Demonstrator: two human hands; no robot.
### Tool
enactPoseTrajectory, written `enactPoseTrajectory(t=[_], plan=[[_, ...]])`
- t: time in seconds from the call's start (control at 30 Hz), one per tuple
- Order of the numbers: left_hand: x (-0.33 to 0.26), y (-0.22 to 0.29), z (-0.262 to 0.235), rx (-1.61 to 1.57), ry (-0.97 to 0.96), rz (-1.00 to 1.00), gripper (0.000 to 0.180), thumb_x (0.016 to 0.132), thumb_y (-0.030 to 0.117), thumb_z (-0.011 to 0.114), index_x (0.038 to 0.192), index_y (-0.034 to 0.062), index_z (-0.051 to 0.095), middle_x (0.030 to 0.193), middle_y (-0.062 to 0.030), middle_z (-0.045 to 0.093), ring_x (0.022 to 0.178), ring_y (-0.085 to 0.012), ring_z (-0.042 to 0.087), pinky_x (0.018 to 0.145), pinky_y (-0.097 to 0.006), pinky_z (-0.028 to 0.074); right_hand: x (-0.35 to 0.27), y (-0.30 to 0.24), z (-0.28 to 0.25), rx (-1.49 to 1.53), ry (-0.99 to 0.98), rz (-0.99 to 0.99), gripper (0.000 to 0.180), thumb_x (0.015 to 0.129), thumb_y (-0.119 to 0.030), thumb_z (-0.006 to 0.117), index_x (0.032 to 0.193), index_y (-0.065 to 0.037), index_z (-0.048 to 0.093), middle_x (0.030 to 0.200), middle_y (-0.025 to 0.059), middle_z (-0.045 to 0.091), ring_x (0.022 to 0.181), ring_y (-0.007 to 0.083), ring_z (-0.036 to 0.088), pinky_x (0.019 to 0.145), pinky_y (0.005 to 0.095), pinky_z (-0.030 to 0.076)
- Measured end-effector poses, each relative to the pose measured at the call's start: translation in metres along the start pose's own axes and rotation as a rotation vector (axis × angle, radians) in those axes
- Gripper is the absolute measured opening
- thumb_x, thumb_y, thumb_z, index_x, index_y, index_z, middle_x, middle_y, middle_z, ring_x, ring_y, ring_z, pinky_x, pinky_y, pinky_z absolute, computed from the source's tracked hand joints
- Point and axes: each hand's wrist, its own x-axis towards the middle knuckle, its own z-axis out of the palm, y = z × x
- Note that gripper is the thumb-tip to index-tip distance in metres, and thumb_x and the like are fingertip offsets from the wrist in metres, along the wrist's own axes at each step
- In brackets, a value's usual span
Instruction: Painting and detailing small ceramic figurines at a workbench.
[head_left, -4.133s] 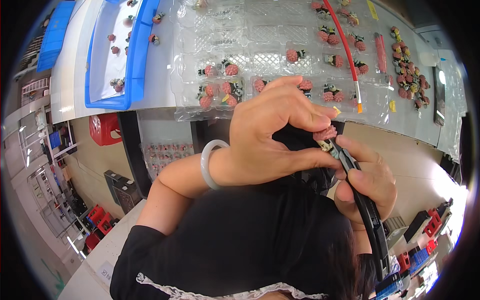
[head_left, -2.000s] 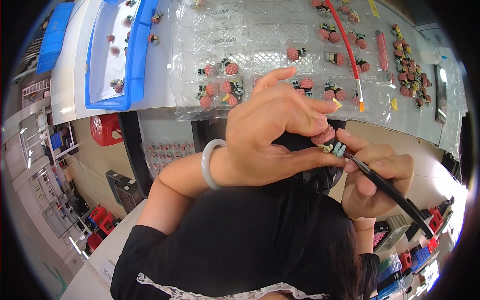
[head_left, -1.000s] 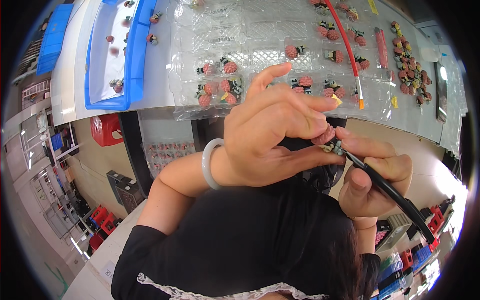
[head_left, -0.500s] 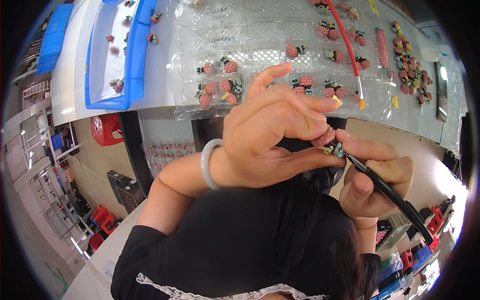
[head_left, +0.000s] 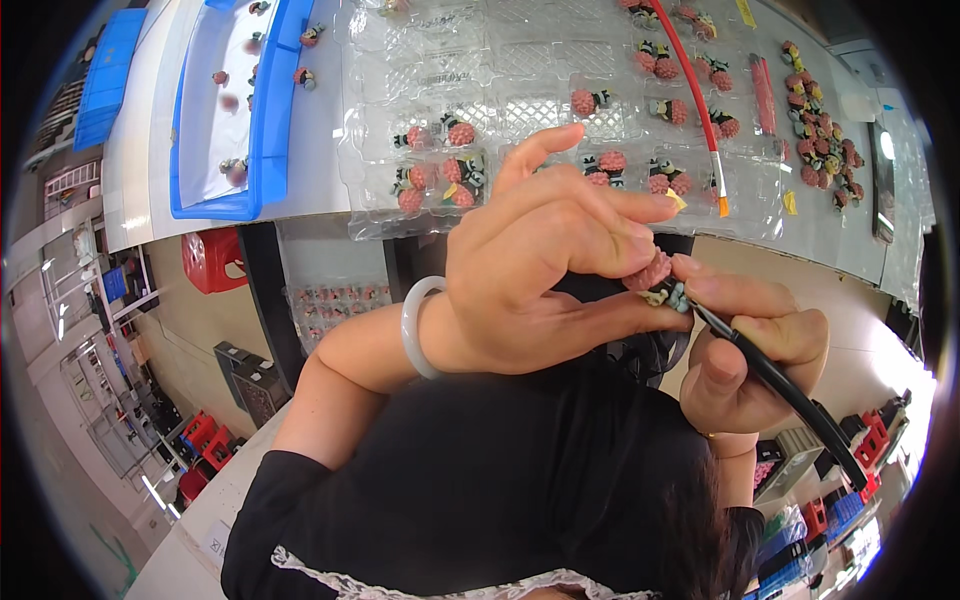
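Between the thumb and fingers of my left hand (head_left: 560, 265) is a small figurine (head_left: 652, 272) with a bumpy pink part and pale yellow and blue-grey parts. A scrap of yellow (head_left: 677, 200) sits at one of that hand's fingertips. My right hand (head_left: 760, 350) grips a slim black pen-like tool (head_left: 775, 380), its metal tip touching or very close to the blue-grey end of the figurine. Two right fingertips rest beside the pink part. Exactly where the tip meets the figurine is too small to tell.
Clear plastic trays (head_left: 420, 220) with several pink figurines lie beyond my hands, a red paintbrush (head_left: 706, 120) across them. At left stands a blue bin (head_left: 270, 150) holding more figurines. A pile of figurines (head_left: 822, 140) lies at right. A red basket (head_left: 212, 262) is below the table edge.
The figurine has turned very slightly in my left fingers, and the tool's tip has shifted a little against it. Both hands keep nearly the same place and grip.
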Motion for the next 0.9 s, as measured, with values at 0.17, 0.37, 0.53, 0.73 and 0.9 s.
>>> enactPoseTrajectory(t=[0.17,0.37,0.53,0.73,0.9], plan=[[-0.0014,-0.0012,0.0008,-0.015,0.006,-0.006,0.031,0.053,0.015,0.077,0.068,0.0107,0.051,0.064,0.0035,0.057,0.077,-0.0158,0.061,0.088,-0.041,0.032,-0.002,0.0028,0.0019,0.035,0.021,-0.021,0.028,0.07,-0.006,0.065,0.093,-0.005,0.051,0.092,0.0242,0.056,0.089,0.036,0.056,0.072,0.0405,0.048],[0.0003,-0.0001,-0.002,0.038,-0.032,0.008,0.031,0.053,0.017,0.077,0.068,0.0105,0.051,0.063,0.0038,0.057,0.077,-0.0158,0.061,0.088,-0.041,0.031,-0.0003,-0.0008,0.0001,-0.021,0.01,-0.007,0.027,0.07,-0.006,0.065,0.093,-0.004,0.05,0.091,0.0251,0.056,0.089,0.036,0.056,0.071,0.0395,0.049],[-0.0007,-0.0012,-0.0007,0.006,-0.012,0.0,0.03,0.054,0.017,0.077,0.068,0.0104,0.051,0.063,0.0038,0.057,0.077,-0.0158,0.061,0.088,-0.041,0.031,-0.001,0.0021,0.0022,-0.016,0.018,-0.03,0.026,0.071,-0.007,0.065,0.092,-0.003,0.05,0.09,0.0254,0.056,0.088,0.0361,0.056,0.071,0.039,0.049],[-0.0013,-0.0019,-0.0001,-0.006,0.006,0.004,0.03,0.054,0.017,0.077,0.068,0.0104,0.051,0.063,0.0034,0.057,0.077,-0.016,0.061,0.088,-0.041,0.031,-0.0006,0.0022,0.0064,0.007,0.079,-0.021,0.022,0.07,-0.008,0.065,0.087,-0.003,0.051,0.09,0.0251,0.056,0.087,0.0352,0.057,0.07,0.0379,0.049],[-0.0007,-0.0008,-0.0023,0.031,-0.024,0.013,0.03,0.054,0.017,0.077,0.068,0.0105,0.051,0.064,0.0032,0.058,0.077,-0.0161,0.061,0.089,-0.041,0.031,0.0012,-0.0023,0.0021,-0.072,0.039,0.019,0.022,0.07,-0.009,0.065,0.085,-0.003,0.051,0.09,0.0245,0.057,0.086,0.0344,0.057,0.068,0.0373,0.05]])
